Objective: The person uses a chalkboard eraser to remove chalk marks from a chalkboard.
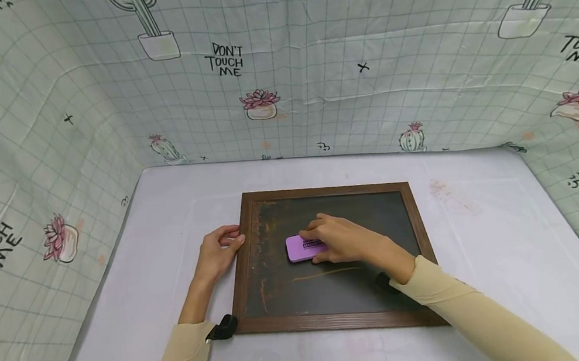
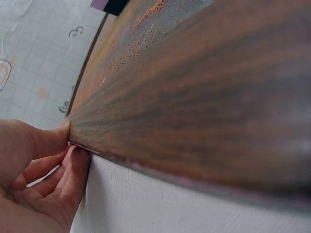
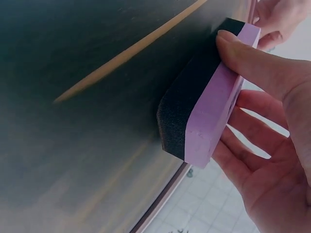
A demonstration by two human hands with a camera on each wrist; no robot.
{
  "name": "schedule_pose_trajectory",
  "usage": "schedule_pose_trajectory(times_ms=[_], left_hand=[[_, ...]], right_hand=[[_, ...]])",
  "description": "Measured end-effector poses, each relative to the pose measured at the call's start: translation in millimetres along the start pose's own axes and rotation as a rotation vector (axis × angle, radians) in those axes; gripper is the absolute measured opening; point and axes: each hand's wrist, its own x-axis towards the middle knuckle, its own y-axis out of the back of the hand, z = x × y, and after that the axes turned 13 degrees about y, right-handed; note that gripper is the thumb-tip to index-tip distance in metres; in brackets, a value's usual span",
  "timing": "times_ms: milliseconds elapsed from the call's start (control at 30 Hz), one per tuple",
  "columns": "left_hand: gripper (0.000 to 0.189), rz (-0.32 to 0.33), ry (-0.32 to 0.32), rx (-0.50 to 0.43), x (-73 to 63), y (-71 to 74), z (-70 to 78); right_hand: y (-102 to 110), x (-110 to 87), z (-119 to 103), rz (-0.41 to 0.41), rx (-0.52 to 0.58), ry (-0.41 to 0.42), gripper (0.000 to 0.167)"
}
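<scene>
A small chalkboard (image 1: 340, 300) with a brown wooden frame lies flat on the table. My left hand (image 1: 217, 251) pinches the left side of its frame (image 2: 160, 111), thumb at the edge and fingers curled beside and below it. Over the middle of the board, my right hand (image 1: 340, 238) grips a purple eraser (image 1: 299, 248) between thumb and fingers. In the right wrist view the eraser's black felt (image 3: 182, 107) faces the board. An orange chalk streak (image 3: 131, 51) runs across the dark surface near it. Orange chalk dust (image 2: 131, 53) gathers along the left inner frame.
The board rests on a white-covered table (image 1: 493, 253), which has a faint reddish smudge (image 1: 444, 189) right of the board. A grid-patterned cloth (image 1: 317, 42) printed with cacti hangs behind and at both sides. Black wrist devices (image 1: 224, 327) sit on both forearms.
</scene>
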Motion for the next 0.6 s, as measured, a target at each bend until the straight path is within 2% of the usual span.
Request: schedule_pose_trajectory(times_ms=[333, 600], left_hand=[[0.036, 0.0, 0.007, 0.005, -1.8, -0.5, 0.5], [0.035, 0.008, -0.009, 0.005, -0.3, 0.2, -0.1]], right_hand=[[-2.3, 18.3, -8.8, -0.011, 0.0, 0.022, 0.049], [-5.3, 19.6, -7.8, -0.024, -0.037, 0.013, 0.053]])
